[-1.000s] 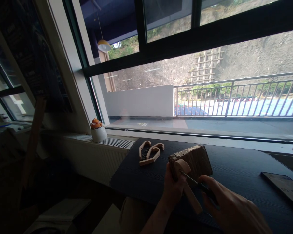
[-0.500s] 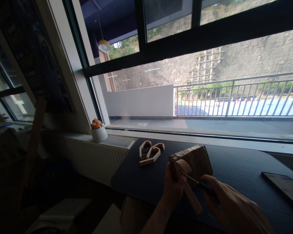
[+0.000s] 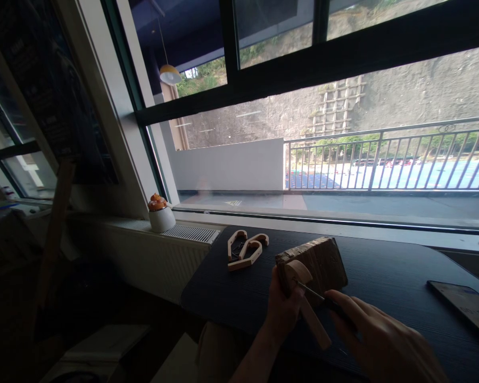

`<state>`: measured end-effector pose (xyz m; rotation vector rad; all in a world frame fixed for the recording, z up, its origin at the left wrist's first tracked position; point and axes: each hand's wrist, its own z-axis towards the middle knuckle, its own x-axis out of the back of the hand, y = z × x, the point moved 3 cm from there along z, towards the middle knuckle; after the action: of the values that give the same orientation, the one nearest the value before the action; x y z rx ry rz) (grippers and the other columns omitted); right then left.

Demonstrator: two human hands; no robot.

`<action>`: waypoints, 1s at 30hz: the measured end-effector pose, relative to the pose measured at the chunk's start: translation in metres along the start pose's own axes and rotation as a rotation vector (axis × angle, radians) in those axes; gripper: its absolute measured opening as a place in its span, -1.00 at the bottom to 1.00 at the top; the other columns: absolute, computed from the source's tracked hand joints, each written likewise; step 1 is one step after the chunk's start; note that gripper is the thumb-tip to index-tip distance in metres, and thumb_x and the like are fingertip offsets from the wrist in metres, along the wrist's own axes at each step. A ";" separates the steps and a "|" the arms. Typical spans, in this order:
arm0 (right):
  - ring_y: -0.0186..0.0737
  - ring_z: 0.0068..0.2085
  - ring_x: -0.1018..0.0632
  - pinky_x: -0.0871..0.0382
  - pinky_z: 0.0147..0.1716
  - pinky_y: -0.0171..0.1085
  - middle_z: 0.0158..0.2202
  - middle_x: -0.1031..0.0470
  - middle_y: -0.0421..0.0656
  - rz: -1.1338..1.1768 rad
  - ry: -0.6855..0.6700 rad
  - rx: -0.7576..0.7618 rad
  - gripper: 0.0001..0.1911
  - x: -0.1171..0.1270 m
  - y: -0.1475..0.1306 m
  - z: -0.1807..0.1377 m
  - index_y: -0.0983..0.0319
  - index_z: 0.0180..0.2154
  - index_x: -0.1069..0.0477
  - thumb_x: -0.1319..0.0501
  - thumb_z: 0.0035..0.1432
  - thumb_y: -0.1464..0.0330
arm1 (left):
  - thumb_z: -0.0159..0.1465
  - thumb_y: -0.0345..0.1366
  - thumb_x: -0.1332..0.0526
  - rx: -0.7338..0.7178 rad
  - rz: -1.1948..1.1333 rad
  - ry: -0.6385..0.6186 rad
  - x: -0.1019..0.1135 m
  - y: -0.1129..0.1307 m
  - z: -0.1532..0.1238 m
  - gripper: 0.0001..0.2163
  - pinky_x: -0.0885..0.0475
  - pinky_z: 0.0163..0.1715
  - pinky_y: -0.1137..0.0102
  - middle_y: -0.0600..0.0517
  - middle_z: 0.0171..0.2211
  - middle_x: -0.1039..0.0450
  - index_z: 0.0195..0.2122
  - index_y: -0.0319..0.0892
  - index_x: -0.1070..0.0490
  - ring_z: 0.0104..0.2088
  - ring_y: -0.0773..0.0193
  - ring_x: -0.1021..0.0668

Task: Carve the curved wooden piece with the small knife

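My left hand (image 3: 281, 311) is closed around a curved wooden hook (image 3: 316, 323) and presses it against the side of a rough brown wooden block (image 3: 317, 264). In my right hand (image 3: 379, 338) is a screwdriver (image 3: 339, 313) with a dark handle, the fingers wrapped round it. Its thin metal shaft slants up to the left, and the tip meets the hook beside my left thumb. Any screw at the tip is too small to make out. Farther left on the dark table (image 3: 387, 276) lie several more wooden hooks (image 3: 250, 255), with small dark screws (image 3: 238, 248) among them.
A phone (image 3: 463, 306) lies at the table's right side. Left of the table, a white pot with an orange top (image 3: 162, 214) stands on a radiator (image 3: 183, 250). The window sill (image 3: 303, 221) runs along the table's far edge.
My right hand has shifted very slightly, its fingers a little rolled round the screwdriver handle. My left hand, the hook and the block stay in place.
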<state>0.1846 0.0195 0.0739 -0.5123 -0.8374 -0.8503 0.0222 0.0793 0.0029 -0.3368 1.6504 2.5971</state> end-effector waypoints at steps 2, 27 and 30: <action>-0.35 -0.36 -0.59 -0.40 -0.54 -0.45 -0.26 -0.56 -0.27 -0.015 -0.023 -0.007 -0.72 -0.002 0.002 -0.002 0.07 -0.04 -0.32 0.01 0.25 0.30 | 0.15 -0.37 -0.22 -0.002 0.002 0.004 0.000 0.002 0.000 -0.66 -0.37 -0.18 0.40 0.00 -0.20 -0.42 -0.03 -0.16 -0.29 -0.19 0.22 -0.46; -0.28 -0.35 -0.59 -0.42 -0.50 -0.38 -0.24 -0.56 -0.19 -0.067 0.068 0.044 -0.69 0.001 -0.002 0.003 0.13 -0.04 -0.32 0.03 0.20 0.34 | 0.18 -0.37 -0.20 0.007 0.002 -0.017 0.000 0.001 -0.001 -0.68 -0.36 -0.18 0.39 0.03 -0.20 -0.40 -0.03 -0.12 -0.26 -0.20 0.23 -0.44; -0.25 -0.33 -0.59 -0.42 -0.51 -0.36 -0.21 -0.56 -0.16 -0.080 0.086 0.070 -0.70 0.001 -0.002 0.002 0.15 -0.08 -0.34 0.04 0.19 0.36 | 0.17 -0.37 -0.20 0.015 -0.002 -0.023 0.000 0.002 -0.001 -0.66 -0.36 -0.19 0.39 0.02 -0.19 -0.39 -0.02 -0.12 -0.26 -0.20 0.23 -0.44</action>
<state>0.1824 0.0189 0.0762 -0.3808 -0.8102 -0.9073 0.0220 0.0777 0.0040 -0.3063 1.6602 2.5759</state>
